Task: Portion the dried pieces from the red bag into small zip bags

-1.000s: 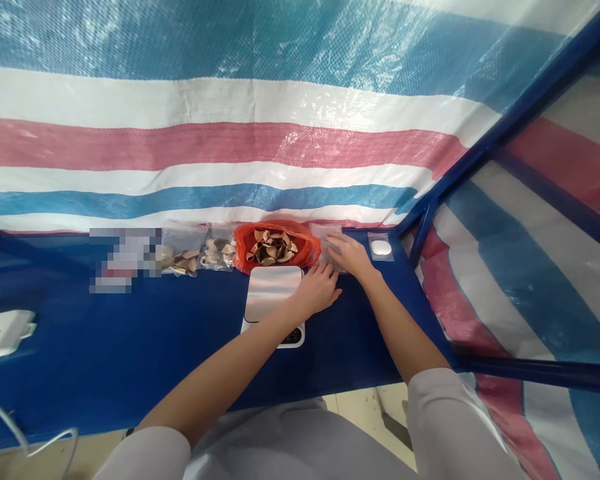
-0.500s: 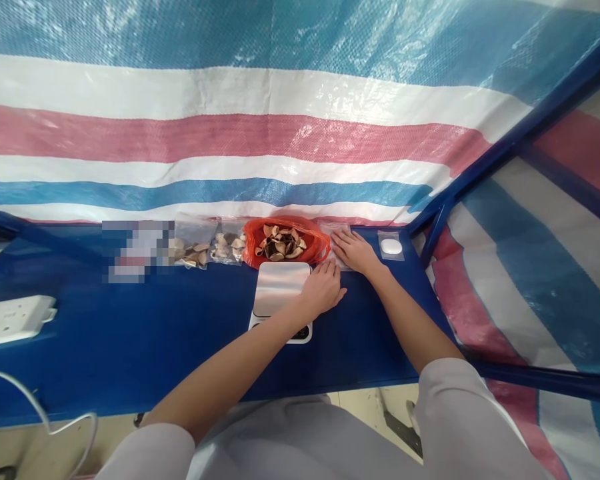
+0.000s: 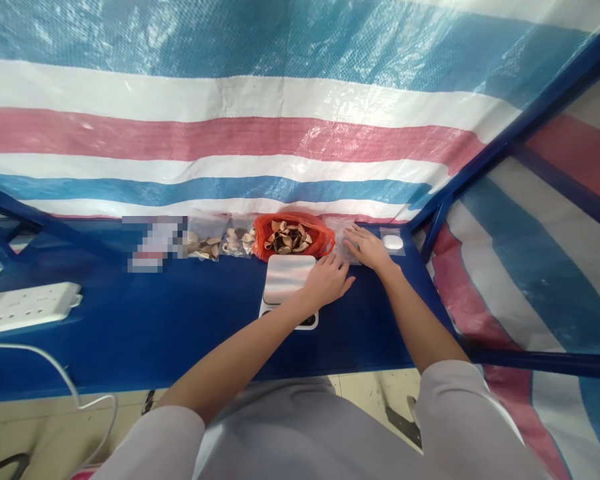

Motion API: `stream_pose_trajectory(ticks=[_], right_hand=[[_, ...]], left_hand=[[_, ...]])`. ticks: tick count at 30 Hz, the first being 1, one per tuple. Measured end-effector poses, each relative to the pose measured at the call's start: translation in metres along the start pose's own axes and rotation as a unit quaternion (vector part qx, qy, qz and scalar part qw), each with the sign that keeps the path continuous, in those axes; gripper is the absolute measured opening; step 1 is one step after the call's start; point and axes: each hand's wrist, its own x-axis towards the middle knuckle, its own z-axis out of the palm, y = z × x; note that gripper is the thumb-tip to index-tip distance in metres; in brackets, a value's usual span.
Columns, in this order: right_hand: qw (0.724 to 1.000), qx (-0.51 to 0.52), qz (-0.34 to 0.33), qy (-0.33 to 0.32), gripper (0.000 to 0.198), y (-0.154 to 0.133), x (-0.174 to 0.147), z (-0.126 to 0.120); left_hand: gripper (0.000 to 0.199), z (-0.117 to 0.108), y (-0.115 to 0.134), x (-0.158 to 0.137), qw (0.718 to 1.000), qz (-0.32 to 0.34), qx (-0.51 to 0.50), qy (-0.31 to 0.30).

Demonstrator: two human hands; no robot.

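My right hand (image 3: 369, 248) lies flat with fingers stretched over a clear plastic zip bag (image 3: 336, 230) at the back of the blue table. My left hand (image 3: 329, 279) is open, palm down, its fingers reaching toward the bag's near edge; whether its fingertips touch the bag is hard to tell. Under that wrist is a white kitchen scale (image 3: 289, 279), its control panel partly covered by my forearm. Behind the scale stands an open orange plastic bag (image 3: 265, 235) full of brown, curved dried pieces (image 3: 291, 238).
Two clear bags of dried pieces, a left one (image 3: 203, 247) and a right one (image 3: 239, 241), lie left of the orange bag. A small bag with a white oval item (image 3: 393, 242) sits far right. A power strip (image 3: 35, 307) with a cable occupies the left. Blue frame bars (image 3: 440, 220) border the table.
The view has shifted slightly, so the table's things appear farther right and a little higher. My left hand's fingers look somewhat more spread; both hands remain by the clear bag.
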Motion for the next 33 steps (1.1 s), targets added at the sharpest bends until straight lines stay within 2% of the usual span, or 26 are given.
stream_pose_trajectory(ticks=[5,12,19,25,29,33], right_hand=[[1.0,0.004,0.007,0.003,0.039,-0.013,-0.022,-0.011],[1.0,0.002,0.014,-0.002,0.034,-0.049,-0.046,-0.006],[0.999,-0.003,0.047,-0.003,0.033,-0.096,-0.056,0.015],[0.995,-0.025,0.09,0.043,0.033,-0.119,-0.063,0.036],[0.993,-0.019,0.096,0.058,0.035,-0.122,-0.066,0.043],[0.992,-0.02,0.121,0.042,0.037,-0.124,-0.067,0.045]], left_hand=[[0.036,-0.015,-0.002,-0.016,1.0,0.006,-0.024,0.017],[0.032,-0.035,-0.024,-0.053,0.998,-0.013,-0.025,0.047],[0.031,-0.055,-0.068,-0.099,0.989,-0.078,-0.057,0.112],[0.033,-0.057,-0.114,-0.145,0.967,-0.168,-0.073,0.176],[0.04,-0.055,-0.133,-0.17,0.97,-0.203,-0.03,0.131],[0.046,-0.05,-0.138,-0.18,0.972,-0.226,0.0,0.064]])
